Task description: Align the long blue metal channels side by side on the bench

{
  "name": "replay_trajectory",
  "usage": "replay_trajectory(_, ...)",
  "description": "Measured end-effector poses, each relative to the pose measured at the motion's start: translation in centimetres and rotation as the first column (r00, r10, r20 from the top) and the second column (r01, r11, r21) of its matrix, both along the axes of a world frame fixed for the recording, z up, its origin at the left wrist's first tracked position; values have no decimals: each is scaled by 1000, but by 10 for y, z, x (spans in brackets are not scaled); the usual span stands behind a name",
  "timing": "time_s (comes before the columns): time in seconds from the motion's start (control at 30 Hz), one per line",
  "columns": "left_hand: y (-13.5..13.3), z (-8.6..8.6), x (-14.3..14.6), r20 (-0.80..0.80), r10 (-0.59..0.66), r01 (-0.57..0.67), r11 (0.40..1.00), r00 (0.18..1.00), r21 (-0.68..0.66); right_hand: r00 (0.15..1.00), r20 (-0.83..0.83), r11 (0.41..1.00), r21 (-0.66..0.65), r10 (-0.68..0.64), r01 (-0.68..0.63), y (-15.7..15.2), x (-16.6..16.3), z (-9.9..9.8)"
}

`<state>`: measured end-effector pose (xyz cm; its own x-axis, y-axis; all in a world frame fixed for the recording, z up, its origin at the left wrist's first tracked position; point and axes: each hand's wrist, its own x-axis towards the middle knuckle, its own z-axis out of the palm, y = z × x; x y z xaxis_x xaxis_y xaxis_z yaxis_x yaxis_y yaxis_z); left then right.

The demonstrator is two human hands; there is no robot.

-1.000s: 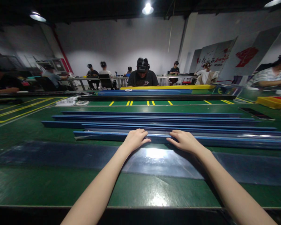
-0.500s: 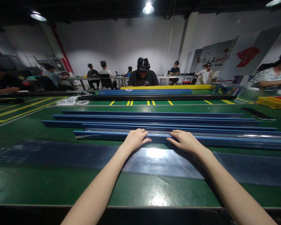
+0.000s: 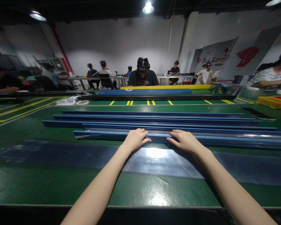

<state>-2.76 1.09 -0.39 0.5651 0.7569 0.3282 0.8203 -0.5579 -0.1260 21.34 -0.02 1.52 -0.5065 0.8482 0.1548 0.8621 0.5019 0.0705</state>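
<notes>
Left hand: draped over rail; pinch unclear
Right hand: likewise, set apart, perhaps steadying it
Strip: flat, nearer

At the far side, left of centre, the person in white now has an arm bent up beside the head; that arm was not raised in the earlier views. Compared with a second ago, the camera's view has shifted very slightly, so the blue rails appear a touch farther right.
</notes>
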Motion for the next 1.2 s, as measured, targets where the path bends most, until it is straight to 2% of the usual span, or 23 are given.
replay_trajectory(1.2,0,1,0,8,-4,4,1000,1000,-18,1000,-4,1000,-21,-13,13,-2,-1,3)
